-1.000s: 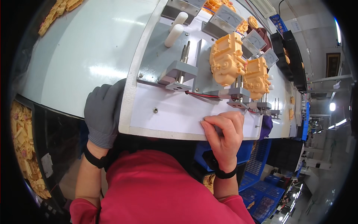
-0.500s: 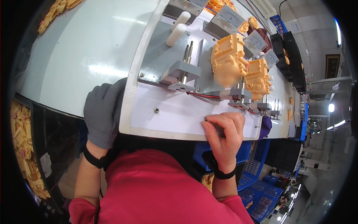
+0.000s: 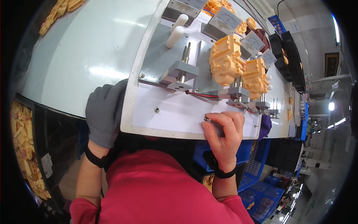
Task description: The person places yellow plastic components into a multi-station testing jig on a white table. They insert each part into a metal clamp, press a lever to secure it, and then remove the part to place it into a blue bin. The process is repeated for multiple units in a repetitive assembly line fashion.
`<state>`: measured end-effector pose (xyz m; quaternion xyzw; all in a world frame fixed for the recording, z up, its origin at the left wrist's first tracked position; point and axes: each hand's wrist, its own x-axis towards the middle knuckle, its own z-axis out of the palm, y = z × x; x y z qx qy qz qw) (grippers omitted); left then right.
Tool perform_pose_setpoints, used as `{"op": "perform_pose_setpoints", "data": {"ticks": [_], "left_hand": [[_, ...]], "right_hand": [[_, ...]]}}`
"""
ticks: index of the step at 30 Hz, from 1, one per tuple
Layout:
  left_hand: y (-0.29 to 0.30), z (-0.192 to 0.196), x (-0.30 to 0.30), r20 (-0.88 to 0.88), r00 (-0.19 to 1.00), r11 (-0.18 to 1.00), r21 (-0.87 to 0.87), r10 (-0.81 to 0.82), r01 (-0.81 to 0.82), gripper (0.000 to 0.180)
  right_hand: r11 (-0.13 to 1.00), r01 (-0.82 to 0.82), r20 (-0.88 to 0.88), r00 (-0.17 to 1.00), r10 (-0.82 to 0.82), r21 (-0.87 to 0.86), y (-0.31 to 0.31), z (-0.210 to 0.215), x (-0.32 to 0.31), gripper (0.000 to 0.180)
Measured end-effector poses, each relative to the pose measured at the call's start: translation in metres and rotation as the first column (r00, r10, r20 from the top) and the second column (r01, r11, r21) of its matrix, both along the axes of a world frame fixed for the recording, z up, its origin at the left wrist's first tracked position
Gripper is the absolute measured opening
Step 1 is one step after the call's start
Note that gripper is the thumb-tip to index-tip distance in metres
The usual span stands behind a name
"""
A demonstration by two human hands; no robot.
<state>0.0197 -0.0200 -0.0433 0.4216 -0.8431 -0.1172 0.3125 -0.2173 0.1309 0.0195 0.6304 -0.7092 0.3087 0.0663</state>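
Note:
My left hand (image 3: pixel 105 110), in a grey glove, rests at the left edge of the white fixture board (image 3: pixel 175 125). Its fingers are curled and their tips hidden, so anything inside cannot be made out. My right hand (image 3: pixel 225 130) is bare, its thumb and index finger pinched at a small metal switch (image 3: pixel 206 118) near the board's front edge. A similar metal switch (image 3: pixel 156 109) stands farther left, untouched. Beyond the right hand, two orange moulded parts (image 3: pixel 226 61) sit on the board's metal stands. To their left, a grey block (image 3: pixel 180 72) holds bare upright pins.
Two white posts (image 3: pixel 175 36) rise from a grey plate. Panel meters (image 3: pixel 225 20) line the far side. Red and black wires (image 3: pixel 205 95) run between the blocks. A crate of orange parts (image 3: pixel 24 145) stands at lower left; a blue crate (image 3: pixel 253 168) is at lower right.
The view has shifted slightly. My right index fingertip has eased up a little, so more of the metal switch shows. My left hand stays at the board's edge.

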Motion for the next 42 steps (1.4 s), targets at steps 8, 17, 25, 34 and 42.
{"op": "perform_pose_setpoints", "data": {"ticks": [8, 17, 25, 34, 42], "left_hand": [[0.000, -0.005, 0.002, 0.052, 0.999, 1.000, -0.030, 0.008, -0.007, 0.037], [-0.002, -0.012, 0.003, 0.062, 0.998, 0.998, -0.068, -0.003, 0.007, 0.041], [-0.003, -0.012, 0.004, 0.078, 0.997, 0.997, -0.078, -0.002, 0.008, 0.043], [-0.005, -0.016, 0.006, 0.091, 0.996, 0.999, -0.043, 0.003, 0.001, 0.043], [-0.004, -0.017, 0.005, 0.098, 0.995, 0.997, -0.073, -0.027, 0.034, 0.043]], "right_hand": [[0.999, -0.009, 0.009, 1.000, 0.009, -0.033, -0.002, 0.003, 0.000, 0.020], [0.997, -0.018, 0.009, 1.000, 0.019, -0.070, -0.003, 0.003, -0.002, 0.017], [0.998, -0.018, 0.014, 1.000, 0.018, -0.068, -0.003, 0.002, -0.003, 0.016], [0.998, 0.009, 0.048, 0.999, -0.006, -0.061, -0.005, 0.002, 0.000, 0.014], [0.995, 0.002, 0.046, 0.999, 0.003, -0.097, -0.004, 0.000, -0.002, 0.013]]}}
